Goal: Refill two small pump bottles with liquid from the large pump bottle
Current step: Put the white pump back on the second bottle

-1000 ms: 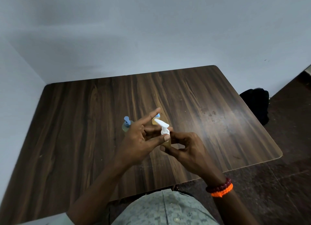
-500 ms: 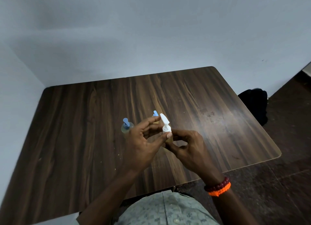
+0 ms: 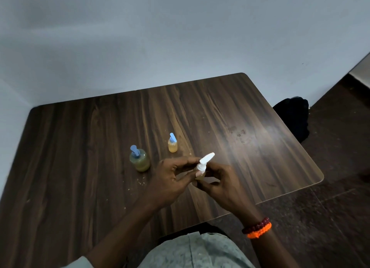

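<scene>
I hold a small bottle with a white pump head (image 3: 203,163) between both hands above the table's near middle. My left hand (image 3: 172,179) pinches the white pump collar. My right hand (image 3: 218,182) wraps the bottle's amber body, which is mostly hidden by fingers. The large round bottle (image 3: 140,159) with a blue pump and yellowish liquid stands upright on the table left of my hands. A second small bottle (image 3: 172,144) with a blue pump and orange-yellow liquid stands just behind my hands.
The dark wood table (image 3: 80,167) fits into a corner of grey walls at the left and back. A black bag (image 3: 294,117) lies on the floor beyond the table's right edge. Small crumbs dot the tabletop near the large bottle.
The white pump head has turned from pointing left to pointing up and right. My left fingers have folded in onto the pump collar, and both standing bottles have come into full view.
</scene>
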A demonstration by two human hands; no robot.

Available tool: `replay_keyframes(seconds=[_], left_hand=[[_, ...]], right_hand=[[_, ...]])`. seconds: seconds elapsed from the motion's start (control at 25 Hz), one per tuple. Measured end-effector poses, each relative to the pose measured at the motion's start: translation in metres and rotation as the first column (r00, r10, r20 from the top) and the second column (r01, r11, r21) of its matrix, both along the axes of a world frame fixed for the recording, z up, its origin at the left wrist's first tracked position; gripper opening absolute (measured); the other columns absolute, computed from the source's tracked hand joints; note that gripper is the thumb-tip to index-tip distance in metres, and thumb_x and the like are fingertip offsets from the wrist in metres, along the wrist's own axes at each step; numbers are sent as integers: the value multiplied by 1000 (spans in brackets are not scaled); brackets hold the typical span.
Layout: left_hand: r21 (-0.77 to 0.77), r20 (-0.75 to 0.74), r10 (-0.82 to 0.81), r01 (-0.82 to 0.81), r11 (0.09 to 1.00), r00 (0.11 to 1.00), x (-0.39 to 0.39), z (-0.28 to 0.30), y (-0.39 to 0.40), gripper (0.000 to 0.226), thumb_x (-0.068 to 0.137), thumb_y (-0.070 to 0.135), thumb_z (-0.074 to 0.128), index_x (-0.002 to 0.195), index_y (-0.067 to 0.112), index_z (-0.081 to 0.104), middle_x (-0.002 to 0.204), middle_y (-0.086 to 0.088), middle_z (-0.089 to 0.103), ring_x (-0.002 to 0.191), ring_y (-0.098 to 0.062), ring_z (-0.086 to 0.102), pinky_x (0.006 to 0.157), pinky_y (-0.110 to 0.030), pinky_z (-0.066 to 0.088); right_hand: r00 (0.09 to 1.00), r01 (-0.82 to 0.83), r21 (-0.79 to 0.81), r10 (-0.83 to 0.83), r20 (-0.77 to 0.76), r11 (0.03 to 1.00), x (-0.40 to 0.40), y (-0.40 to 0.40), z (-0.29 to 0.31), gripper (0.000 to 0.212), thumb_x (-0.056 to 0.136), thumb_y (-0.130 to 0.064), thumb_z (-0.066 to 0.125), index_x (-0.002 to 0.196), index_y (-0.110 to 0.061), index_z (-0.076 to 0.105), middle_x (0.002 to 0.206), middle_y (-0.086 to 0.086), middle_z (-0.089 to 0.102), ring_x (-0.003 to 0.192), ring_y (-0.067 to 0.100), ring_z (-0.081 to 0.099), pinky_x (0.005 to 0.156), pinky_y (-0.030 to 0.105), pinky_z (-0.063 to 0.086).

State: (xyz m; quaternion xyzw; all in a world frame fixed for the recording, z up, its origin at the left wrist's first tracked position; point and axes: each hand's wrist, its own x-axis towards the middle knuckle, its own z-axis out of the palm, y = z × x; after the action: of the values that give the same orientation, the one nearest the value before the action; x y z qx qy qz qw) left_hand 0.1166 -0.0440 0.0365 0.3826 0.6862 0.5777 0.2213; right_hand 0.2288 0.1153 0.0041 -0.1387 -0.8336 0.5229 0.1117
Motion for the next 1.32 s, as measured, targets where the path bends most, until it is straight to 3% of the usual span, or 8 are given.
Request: replay_keyframes(seconds=[0.16, 0.32, 0.48, 0.56, 0.68, 0.84, 1.04, 1.32], left_hand=[[-78, -10, -64, 63, 995, 998, -21, -6, 28, 31, 96, 9, 73, 126, 13, 74, 118, 2, 78, 116, -12, 73, 102, -36, 60], [-218, -125, 108, -134, 967, 986, -40, -22, 62, 46, 80, 23, 91, 122, 11, 75, 114, -1, 78, 106, -9, 75, 91, -35, 64], [-350, -147, 319, -351, 869, 936, -53, -52, 96, 49, 76, 36, 92, 115, 10, 77, 103, -3, 80, 90, -8, 76, 80, -15, 63], [-375, -130, 357, -379, 846, 925, -60, -63, 112, 46, 77, 37, 91, 114, 12, 78, 102, -2, 81, 90, -6, 76, 83, -21, 63], [-393, -129, 391, -409, 824, 911, -73, -75, 130, 34, 80, 32, 89, 109, 16, 81, 97, 2, 83, 88, -6, 76, 85, -32, 64], [-440, -84, 420, -411, 798, 904, -93, -92, 146, 26, 84, 25, 84, 109, 18, 81, 99, 0, 83, 94, -12, 77, 89, -41, 63], [-496, -85, 355, -348, 795, 931, -107, -113, 160, 13, 93, 15, 72, 102, 8, 79, 95, -9, 81, 94, -27, 76, 87, -50, 57], [-542, -109, 326, -331, 772, 939, -108, -127, 162, 16, 95, 14, 68, 108, 10, 78, 103, -7, 81, 99, -26, 74, 88, -47, 57]], right_hand=[[998, 6, -39, -4, 63, 999, -13, 28, -12, 29, 85, -20, 82, 113, -28, 78, 107, -15, 79, 103, 2, 74, 77, 30, 66], [987, 136, -7, -135, 91, 991, -44, 58, -31, 37, 84, -21, 85, 119, -16, 77, 107, -5, 80, 102, 8, 75, 81, 34, 67], [958, 268, 91, -275, 78, 959, -76, 83, -56, 49, 79, -24, 88, 125, -12, 75, 106, -4, 79, 97, 5, 74, 75, 4, 56], [948, 306, 126, -314, 51, 944, -93, 90, -65, 42, 79, -16, 87, 119, -9, 77, 99, -7, 77, 89, -2, 70, 70, -4, 49], [934, 339, 135, -350, 69, 931, -115, 94, -79, 23, 80, -9, 80, 103, -11, 80, 93, 0, 81, 83, -1, 68, 68, 13, 59], [919, 351, 154, -371, 133, 924, -142, 102, -98, 6, 79, -3, 77, 83, -6, 73, 79, 10, 77, 70, 15, 67, 59, 13, 42], [901, 350, 127, -371, 224, 928, -161, 105, -115, 10, 83, -4, 77, 91, 2, 74, 88, 19, 77, 84, 35, 73, 72, 46, 57], [890, 351, 107, -367, 270, 930, -163, 102, -130, 19, 89, -11, 78, 95, 5, 70, 93, 20, 75, 87, 35, 71, 75, 48, 57]])
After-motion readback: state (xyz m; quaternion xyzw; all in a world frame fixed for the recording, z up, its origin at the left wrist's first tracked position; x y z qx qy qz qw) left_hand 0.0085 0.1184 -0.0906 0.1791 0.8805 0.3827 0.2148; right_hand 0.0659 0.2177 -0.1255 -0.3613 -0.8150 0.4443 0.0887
